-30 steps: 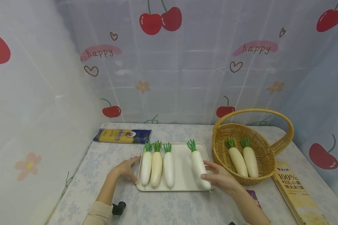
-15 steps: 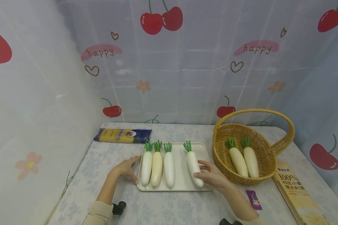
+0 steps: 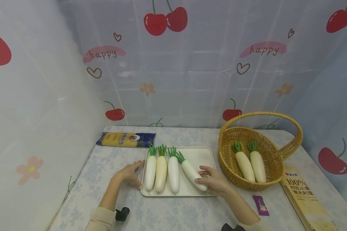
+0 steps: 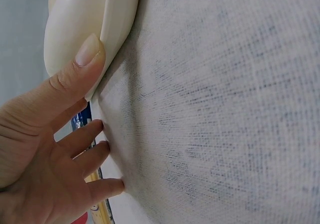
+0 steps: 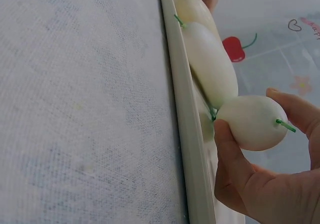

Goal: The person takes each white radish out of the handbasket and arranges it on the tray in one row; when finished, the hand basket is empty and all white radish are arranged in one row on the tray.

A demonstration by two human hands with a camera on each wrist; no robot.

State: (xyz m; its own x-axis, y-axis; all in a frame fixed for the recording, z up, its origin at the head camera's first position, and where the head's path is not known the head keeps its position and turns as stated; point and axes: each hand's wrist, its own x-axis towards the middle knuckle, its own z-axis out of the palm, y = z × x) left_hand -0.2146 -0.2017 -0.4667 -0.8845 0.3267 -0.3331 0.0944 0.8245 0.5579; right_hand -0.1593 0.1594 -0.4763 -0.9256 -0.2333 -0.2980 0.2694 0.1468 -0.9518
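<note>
Slanted radish (image 3: pixel 192 173) w/in pinch of R hand (image 3: pixel 216 183)

White green-topped radish (image 3: pixel 191 173), slanted, just beside three paler-to-cream radishes (image 3: pixel 161 175), on off-white tray (image 3: pixel 200 157).

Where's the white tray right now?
In the head view, the white tray sits lower centre, with the left hand at its left edge and the wicker basket to its right.

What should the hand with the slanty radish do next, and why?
I'd guess the right hand should swing the slanted radish so its bottom end comes toward the neighbouring radish: its green top is close to that one but its bottom end points away, while the other radishes on the tray lie nearly parallel.
</note>
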